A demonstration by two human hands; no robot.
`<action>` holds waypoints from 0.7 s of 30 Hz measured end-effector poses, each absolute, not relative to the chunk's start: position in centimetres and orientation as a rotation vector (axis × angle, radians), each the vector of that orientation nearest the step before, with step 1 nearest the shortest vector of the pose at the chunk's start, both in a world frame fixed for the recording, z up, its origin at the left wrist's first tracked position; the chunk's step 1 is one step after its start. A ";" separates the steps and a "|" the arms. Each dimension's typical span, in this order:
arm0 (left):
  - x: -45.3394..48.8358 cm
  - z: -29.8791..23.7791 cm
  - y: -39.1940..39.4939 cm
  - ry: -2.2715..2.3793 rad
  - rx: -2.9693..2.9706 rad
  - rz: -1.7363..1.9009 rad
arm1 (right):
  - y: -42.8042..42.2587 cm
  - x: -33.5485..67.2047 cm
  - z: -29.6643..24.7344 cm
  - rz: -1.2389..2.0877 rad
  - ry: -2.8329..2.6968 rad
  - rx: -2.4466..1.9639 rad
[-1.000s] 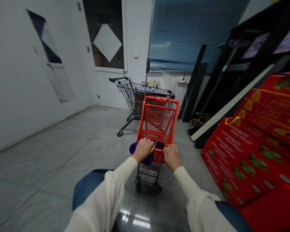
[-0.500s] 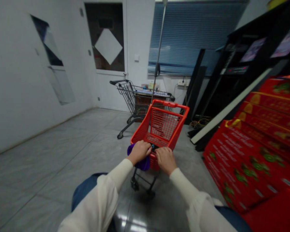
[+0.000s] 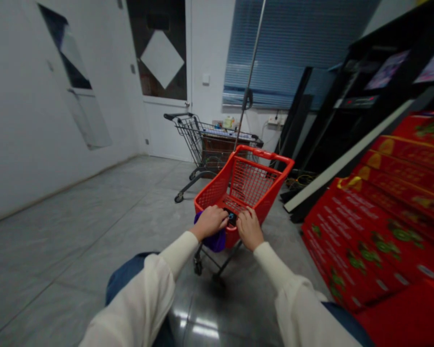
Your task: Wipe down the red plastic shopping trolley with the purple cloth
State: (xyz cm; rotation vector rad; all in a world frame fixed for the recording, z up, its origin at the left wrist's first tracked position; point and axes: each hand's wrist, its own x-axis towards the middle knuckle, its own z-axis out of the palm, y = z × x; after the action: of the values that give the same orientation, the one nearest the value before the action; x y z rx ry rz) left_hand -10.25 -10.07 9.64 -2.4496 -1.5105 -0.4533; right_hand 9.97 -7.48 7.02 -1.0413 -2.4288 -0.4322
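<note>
A red plastic shopping cart (image 3: 255,176) stands in front of me, its far rim raised higher than its near edge. My left hand (image 3: 211,220) is closed over the left part of that near edge. A purple cloth (image 3: 216,241) hangs under this hand, draped against the outside of the cart. My right hand (image 3: 249,228) grips the edge a little farther right, fingers curled over it. Between the hands sits a small black piece (image 3: 231,217) with a blue mark. The fingertips are partly hidden against the edge.
Behind the red cart is a grey wire cart (image 3: 188,135) by a door (image 3: 166,130). A thin metal pole (image 3: 253,62) rises behind the basket. Stacked red boxes (image 3: 369,236) line the right, with a white board (image 3: 347,159) leaning nearby. The left wall (image 3: 18,135) borders the floor.
The red cart has turned slightly, its far rim shifting right and its near wheels shifting left and up in view. Both hands keep their hold on the near edge. The view has tilted down slightly.
</note>
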 end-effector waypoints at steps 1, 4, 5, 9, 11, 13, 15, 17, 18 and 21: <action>-10.8 9.9 -9.9 -1.520 -2.452 -0.439 | -7.6 10.1 7.2 -0.459 -2.447 -1.038; -12.8 10.5 -9.4 -1.610 -2.393 -0.428 | -7.9 10.0 7.5 -0.550 -2.470 -1.019; -13.1 10.5 -9.4 -1.634 -2.370 -0.436 | -8.0 9.8 7.5 -0.559 -2.455 -1.020; -11.5 9.7 -10.3 -1.607 -2.358 -0.484 | -8.3 9.2 7.5 -0.513 -2.366 -1.095; -10.4 9.3 -10.6 -1.553 -2.388 -0.504 | -8.5 9.3 7.5 -0.496 -2.365 -1.125; -10.4 9.3 -10.5 -1.502 -2.423 -0.494 | -8.7 9.7 7.5 -0.470 -2.363 -1.157; -11.6 9.6 -10.1 -1.507 -2.432 -0.474 | -8.9 10.0 7.5 -0.439 -2.323 -1.211; -13.2 10.0 -9.7 -1.577 -2.396 -0.482 | -9.4 9.8 7.4 -0.425 -2.257 -1.279; -13.8 10.1 -9.6 -1.620 -2.365 -0.496 | -9.7 9.4 7.3 -0.423 -2.220 -1.313; -14.1 9.9 -10.1 -1.689 -2.300 -0.524 | -10.8 7.7 7.1 -0.430 -2.136 -1.386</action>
State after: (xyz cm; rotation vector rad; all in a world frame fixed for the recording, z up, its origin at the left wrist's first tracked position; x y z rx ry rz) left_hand -14.14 -10.15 9.91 -2.2995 -1.6888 -0.5243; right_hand 7.70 -10.78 7.10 -1.3861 -2.1364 -0.4296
